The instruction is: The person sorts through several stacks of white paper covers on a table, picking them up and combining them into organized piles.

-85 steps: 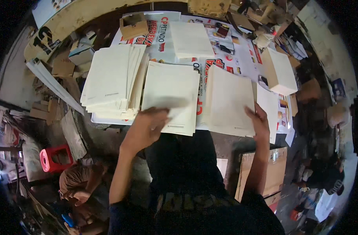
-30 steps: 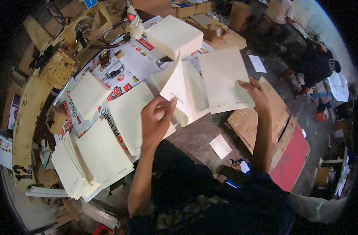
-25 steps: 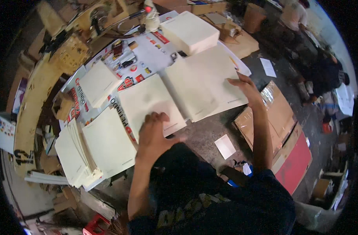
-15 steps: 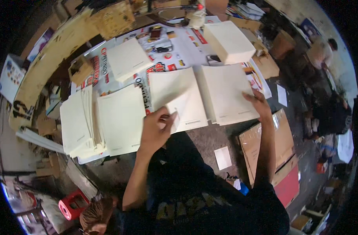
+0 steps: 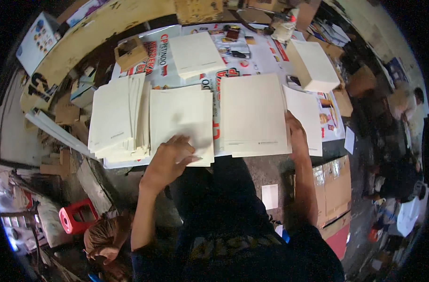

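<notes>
My left hand [image 5: 170, 157] is over the lower edge of a stack of cream paper sheets [image 5: 181, 110], its fingers bent together and slightly blurred. Something small and pale shows by its thumb, perhaps a paper corner. At the right edge of another paper stack [image 5: 254, 108] is my right hand [image 5: 296, 134], its fingers closed along that edge and the thumb hidden. More sheets [image 5: 308, 122] lie just beyond the right hand, partly covered. To the far left sits a looser, fanned pile of sheets [image 5: 113, 115].
A printed banner [image 5: 261, 66] covers the table. Farther back stand a low paper stack [image 5: 195, 51], a tall one [image 5: 313, 66] and a small open carton [image 5: 131, 54]. Cardboard boxes [image 5: 334, 188] are at the lower right, a red stool [image 5: 78, 216] at the lower left. Another person works far right.
The view has shifted, so the table sits farther right. My left hand has moved from the middle stack to the one on its left. My right hand has moved inward to the middle stack's edge.
</notes>
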Demonstrator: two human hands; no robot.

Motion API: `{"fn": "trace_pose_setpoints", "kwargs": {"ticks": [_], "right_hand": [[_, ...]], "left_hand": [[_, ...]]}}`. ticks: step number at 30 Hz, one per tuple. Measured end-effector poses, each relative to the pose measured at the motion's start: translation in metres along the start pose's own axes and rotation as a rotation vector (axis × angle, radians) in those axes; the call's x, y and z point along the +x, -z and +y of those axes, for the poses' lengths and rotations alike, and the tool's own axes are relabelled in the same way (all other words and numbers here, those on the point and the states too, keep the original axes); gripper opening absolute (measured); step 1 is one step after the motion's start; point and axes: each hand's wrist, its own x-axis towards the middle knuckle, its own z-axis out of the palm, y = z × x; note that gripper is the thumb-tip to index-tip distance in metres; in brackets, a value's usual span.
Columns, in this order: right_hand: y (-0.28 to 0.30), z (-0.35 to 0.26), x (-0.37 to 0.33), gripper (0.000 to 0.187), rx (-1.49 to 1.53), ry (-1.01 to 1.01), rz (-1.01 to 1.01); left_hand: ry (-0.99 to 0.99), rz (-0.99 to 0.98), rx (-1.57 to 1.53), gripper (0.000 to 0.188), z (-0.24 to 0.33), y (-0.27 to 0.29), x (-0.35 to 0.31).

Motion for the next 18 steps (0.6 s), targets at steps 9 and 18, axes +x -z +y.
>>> {"fn": "trace_pose_setpoints", "kwargs": {"ticks": [9, 18], "right_hand": [[-0.027, -0.013, -0.012, 0.043, 0.045, 0.085, -0.179], [-0.182, 0.037, -0.049, 0.054, -0.004, -0.053, -0.390]], "left_hand": [[0.534, 0.984, -0.916, 0.032, -0.017, 0.010, -0.056], [0.570, 0.437, -0.318, 0.038, -0.051, 0.013, -0.037]]}}
